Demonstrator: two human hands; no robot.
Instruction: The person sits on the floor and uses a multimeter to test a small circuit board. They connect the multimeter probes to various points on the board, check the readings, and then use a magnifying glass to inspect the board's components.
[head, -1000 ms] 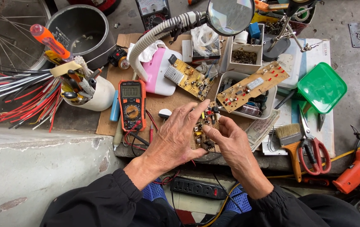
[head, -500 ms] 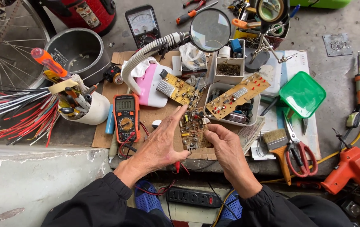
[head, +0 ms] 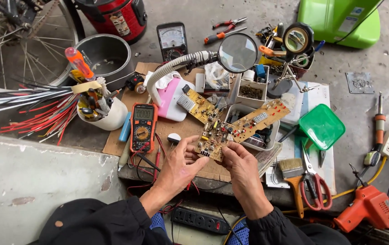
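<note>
I hold a small yellow-brown circuit board [head: 213, 137] studded with components, tilted up over the cardboard mat [head: 190, 131]. My left hand [head: 181, 165] grips its lower left edge with thumb and fingers. My right hand [head: 240, 167] pinches its lower right edge. Both sleeves are black. An orange multimeter [head: 142, 126] lies just left of my left hand, its red and black leads trailing toward me. Two more circuit boards lie beyond: one [head: 198, 105] by a pink lamp base [head: 172, 97], another [head: 260, 119] across a white tray.
A magnifier on a flexible arm [head: 237, 52] hangs above. White cup of tools [head: 100, 111], metal pot [head: 97, 55], analog meter [head: 171, 38], green lid [head: 321, 126], brush [head: 293, 174], red scissors [head: 313, 181], orange drill [head: 370, 209], soldering iron [head: 378, 122], power strip [head: 198, 220] surround me. A concrete ledge lies left.
My hands lifted the board and tilted it up toward me, fingers shifting to its lower edges. The view has tipped upward, showing more of the far floor.
</note>
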